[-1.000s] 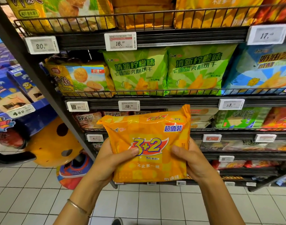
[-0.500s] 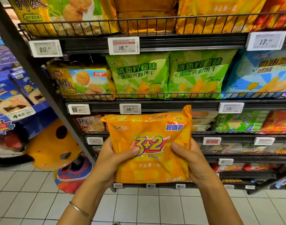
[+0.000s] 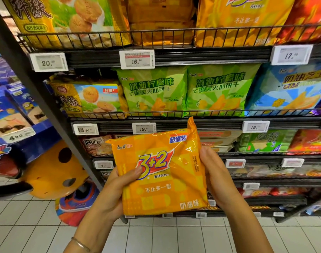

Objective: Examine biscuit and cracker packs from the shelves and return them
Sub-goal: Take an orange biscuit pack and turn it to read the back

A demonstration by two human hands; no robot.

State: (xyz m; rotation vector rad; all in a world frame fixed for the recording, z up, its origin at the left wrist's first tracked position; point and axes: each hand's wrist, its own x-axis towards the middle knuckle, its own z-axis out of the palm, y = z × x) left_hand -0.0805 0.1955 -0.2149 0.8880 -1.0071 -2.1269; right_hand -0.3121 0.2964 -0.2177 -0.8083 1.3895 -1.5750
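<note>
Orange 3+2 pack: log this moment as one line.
stage: examining | orange 3+2 pack: held up, front to camera | left hand: grips left edge | right hand: grips right edge

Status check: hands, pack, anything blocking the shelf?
Both gripping: left hand and right hand on sides of orange plastic 3+2 cracker pack. Pack off shelf, front facing camera. Nothing between it and black wire shelves.

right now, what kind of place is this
Probably a supermarket snack aisle: wire-fronted shelves full of biscuit bags, price tags along the shelf edges, and a tiled floor.
</note>
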